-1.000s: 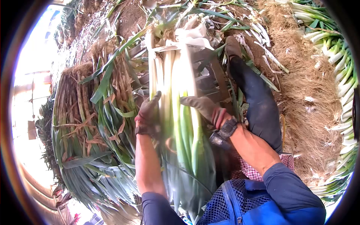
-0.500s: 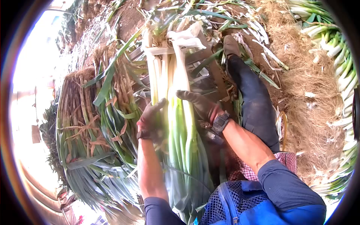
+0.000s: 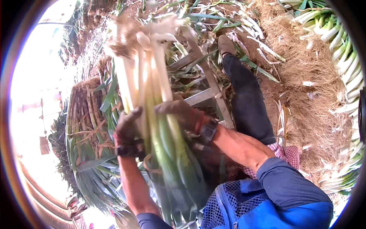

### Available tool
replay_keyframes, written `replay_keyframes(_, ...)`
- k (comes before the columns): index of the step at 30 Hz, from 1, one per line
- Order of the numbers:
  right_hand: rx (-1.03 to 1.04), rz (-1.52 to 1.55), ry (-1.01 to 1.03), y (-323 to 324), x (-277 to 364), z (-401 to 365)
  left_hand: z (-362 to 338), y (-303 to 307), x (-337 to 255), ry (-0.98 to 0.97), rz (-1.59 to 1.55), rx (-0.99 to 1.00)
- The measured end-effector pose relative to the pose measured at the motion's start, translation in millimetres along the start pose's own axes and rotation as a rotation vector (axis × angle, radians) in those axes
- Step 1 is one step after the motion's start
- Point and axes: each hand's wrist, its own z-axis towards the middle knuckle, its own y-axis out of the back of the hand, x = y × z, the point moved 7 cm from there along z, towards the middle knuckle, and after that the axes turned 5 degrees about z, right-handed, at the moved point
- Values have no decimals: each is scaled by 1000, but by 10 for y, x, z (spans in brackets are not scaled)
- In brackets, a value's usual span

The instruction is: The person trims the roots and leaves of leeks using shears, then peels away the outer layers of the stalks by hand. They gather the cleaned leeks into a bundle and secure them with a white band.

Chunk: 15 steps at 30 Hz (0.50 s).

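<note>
A bundle of large green onions (image 3: 155,82) is gripped between my two gloved hands, white stalks and blurred roots upward, green leaves down toward my lap. My left hand (image 3: 129,128) wraps the bundle's left side. On its right side my right hand (image 3: 181,114) closes round the stalks, thumb across the front. A strip of white band or leaf lies over the top of the stalks, too blurred to make out. Behind the bundle, to the right, stands a metal frame (image 3: 202,96), freed from cover at its right part.
Untrimmed green onions (image 3: 85,133) are stacked at the left. At the right lies a wide band of cut roots (image 3: 310,95), with a row of cleaned onions (image 3: 347,65) beyond. Leaf scraps (image 3: 228,17) litter the soil. My outstretched leg (image 3: 248,91) is right of the frame.
Both hands have shifted left with the bundle, which has risen off the metal frame and tilted leftward. More of the frame now shows.
</note>
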Motion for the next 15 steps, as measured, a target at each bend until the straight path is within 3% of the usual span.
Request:
replay_keyframes(2, 94, 64, 109, -444, -4, 25, -235, 402, -273, -51, 31, -56)
replay_keyframes(3, 116, 65, 103, -791, 129, 2, -354, 710, -330, -194, -113, -155)
replay_keyframes(6, 138, -18, 105, -1835, 509, -136, -991, 1309, -815, -256, -36, -306)
replay_keyframes(8, 153, 103, 111, -2240, 432, -290, -1790, 708, -1597, -182, -39, -257)
replay_keyframes(10, 185, 81, 111, -2533, 347, -544, -2069, 1139, -1578, -236, -33, -306)
replay_keyframes(12, 209, 90, 199, -2712, 251, -845, -2247, 1590, -1225, -183, 21, -32)
replay_keyframes(13, 249, 84, 34, -2713, 153, -1021, -2432, 1487, -1135, -153, 36, -49)
replay_keyframes(14, 276, 59, -41, -2649, 1, -1172, -2708, 1288, -1118, -107, 222, -326)
replay_keyframes(15, 245, -12, -212, -2493, -286, -1291, -2896, 1005, -1131, -167, 539, -357)
